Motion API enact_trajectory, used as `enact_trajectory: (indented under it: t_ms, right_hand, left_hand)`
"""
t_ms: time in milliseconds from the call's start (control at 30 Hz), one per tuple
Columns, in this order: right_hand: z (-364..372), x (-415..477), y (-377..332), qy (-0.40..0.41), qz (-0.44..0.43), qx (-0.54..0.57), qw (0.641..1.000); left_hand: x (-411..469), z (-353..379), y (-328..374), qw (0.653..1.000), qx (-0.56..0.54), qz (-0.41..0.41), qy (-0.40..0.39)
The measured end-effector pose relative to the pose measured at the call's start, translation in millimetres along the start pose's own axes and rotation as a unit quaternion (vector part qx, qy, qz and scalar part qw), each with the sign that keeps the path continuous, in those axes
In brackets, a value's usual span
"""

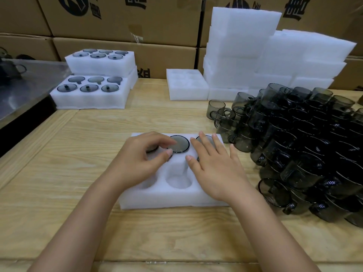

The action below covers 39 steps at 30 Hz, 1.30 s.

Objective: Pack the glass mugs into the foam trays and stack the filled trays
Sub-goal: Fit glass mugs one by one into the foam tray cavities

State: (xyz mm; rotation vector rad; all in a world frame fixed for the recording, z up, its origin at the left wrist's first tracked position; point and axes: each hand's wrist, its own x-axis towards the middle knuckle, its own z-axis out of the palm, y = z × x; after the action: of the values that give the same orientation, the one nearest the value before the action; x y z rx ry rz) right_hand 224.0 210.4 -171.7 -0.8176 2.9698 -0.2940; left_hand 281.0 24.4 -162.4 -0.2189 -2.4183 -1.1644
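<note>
Glass mugs sit in the far row of a white foam tray that lies on the wooden table under both hands. The middle mug shows a round dark face upward between the 2 hands. The left hand arches over the far-left pocket with its fingers curled. Its thumb and a fingertip reach the near edge of the middle mug, though I cannot tell whether they pinch it. The right hand lies flat with fingers spread and straight, resting on the foam and covering most of the far-right mug. Nearer the wrists, the middle pocket holds nothing.

Just beyond the right hand's outer side, a big heap of smoky loose mugs is piled on the table. Far ahead of the left hand stand 2 filled trays, 1 behind and higher. Ahead of the right hand are an unfilled tray and tall foam stacks, backed by cardboard boxes.
</note>
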Motion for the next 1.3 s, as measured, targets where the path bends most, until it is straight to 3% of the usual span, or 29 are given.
enact_trajectory:
  t_ms: [167, 267, 433, 500, 600, 633, 733, 833, 1100, 1300]
  right_hand:
    - [1.0, 3.5, -1.1, -0.004, 0.005, 0.005, 1.000]
    - [-1.9, 1.4, -0.5, -0.008, 0.001, 0.012, 1.000]
    - [-15.4, -9.1, -2.5, 0.015, -0.027, 0.085, 0.996]
    - [-23.8, -20.8, 3.6, 0.127, -0.029, 0.113, 0.985]
    - [-42.7, -36.6, 31.2, 0.358, 0.026, -0.006, 0.933]
    - [-49.8, -39.8, 40.9, 0.378, 0.081, -0.050, 0.921]
    - [-62.2, -38.7, 59.4, 0.257, 0.251, -0.172, 0.917]
    - [-61.2, -32.2, 64.4, 0.194, 0.278, -0.206, 0.918]
    - [-53.7, -24.1, 61.4, 0.248, 0.252, -0.187, 0.917]
    - [-55.0, -25.6, 31.5, 0.383, 0.124, -0.067, 0.913]
  left_hand:
    - [3.8, -8.4, -7.4, 0.964, -0.180, -0.081, 0.179]
    - [5.3, -12.5, -21.4, 0.940, -0.220, -0.131, 0.226]
    - [10.6, -6.3, -43.2, 0.908, -0.314, -0.233, 0.149]
    - [11.8, -5.1, -46.0, 0.889, -0.364, -0.245, 0.132]
    - [13.3, -4.6, -49.8, 0.872, -0.397, -0.253, 0.137]
    - [13.6, -4.2, -50.7, 0.872, -0.396, -0.254, 0.139]
    - [14.2, -2.5, -51.5, 0.870, -0.397, -0.256, 0.140]
    - [13.9, -2.9, -51.2, 0.865, -0.407, -0.258, 0.139]
    - [13.5, -2.6, -50.8, 0.874, -0.398, -0.246, 0.135]
    - [9.7, -7.0, -47.6, 0.907, -0.349, -0.194, 0.134]
